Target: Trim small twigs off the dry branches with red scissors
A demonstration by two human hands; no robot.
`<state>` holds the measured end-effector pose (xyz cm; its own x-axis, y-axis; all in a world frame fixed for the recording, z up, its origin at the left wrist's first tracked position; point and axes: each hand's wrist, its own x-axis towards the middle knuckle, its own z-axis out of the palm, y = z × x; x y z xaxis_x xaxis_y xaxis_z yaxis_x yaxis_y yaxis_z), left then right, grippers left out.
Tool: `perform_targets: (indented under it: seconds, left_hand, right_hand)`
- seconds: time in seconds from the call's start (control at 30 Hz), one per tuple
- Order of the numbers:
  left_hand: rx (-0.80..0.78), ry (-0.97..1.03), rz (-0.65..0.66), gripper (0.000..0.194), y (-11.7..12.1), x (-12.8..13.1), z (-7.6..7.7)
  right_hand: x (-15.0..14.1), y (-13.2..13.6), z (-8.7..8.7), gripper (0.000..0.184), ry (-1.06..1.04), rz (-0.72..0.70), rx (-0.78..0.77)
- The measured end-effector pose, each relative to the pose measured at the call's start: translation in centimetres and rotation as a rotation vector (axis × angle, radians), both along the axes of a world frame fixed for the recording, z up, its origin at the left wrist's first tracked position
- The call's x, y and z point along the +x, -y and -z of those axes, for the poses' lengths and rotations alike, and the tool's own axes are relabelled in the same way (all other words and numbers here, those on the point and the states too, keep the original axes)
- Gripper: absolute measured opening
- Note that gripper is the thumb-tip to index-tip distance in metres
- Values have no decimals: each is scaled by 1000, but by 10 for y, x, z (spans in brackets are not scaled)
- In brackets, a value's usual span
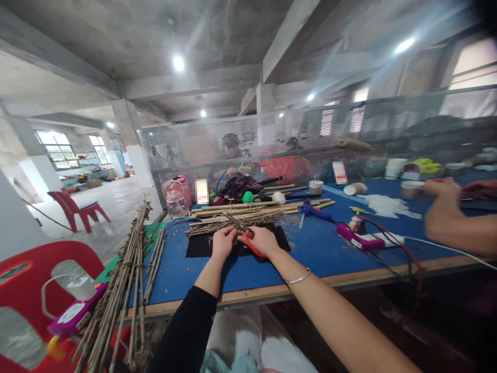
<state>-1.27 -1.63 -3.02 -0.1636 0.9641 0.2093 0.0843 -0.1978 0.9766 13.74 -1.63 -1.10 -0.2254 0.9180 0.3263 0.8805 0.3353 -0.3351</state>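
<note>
My right hand (263, 241) is closed around the red handles of a pair of scissors (254, 247), whose blades point up and left over the table. Close beside it, my left hand (224, 242) has its fingers pinched together by the blades; what they grip is too small to make out. Under both hands lies a black cloth (200, 247). A layer of thin dry twigs (209, 226) rests along the cloth's far edge, with longer pale sticks (272, 208) behind it.
A bundle of long dry stalks (126, 264) leans over the table's left end, near a red chair (66, 259). On the right are a blue glue gun (310, 210), a purple power strip (359, 237) and another person's arm (446, 217). A perforated metal screen (178, 150) stands behind.
</note>
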Motion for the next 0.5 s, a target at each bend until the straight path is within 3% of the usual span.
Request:
perform_targets:
  seconds: [0.5]
  left_hand:
    - [-39,128,124,23,1,4,-2]
  right_hand:
    - [-1,-1,4,41,-89,-78,38]
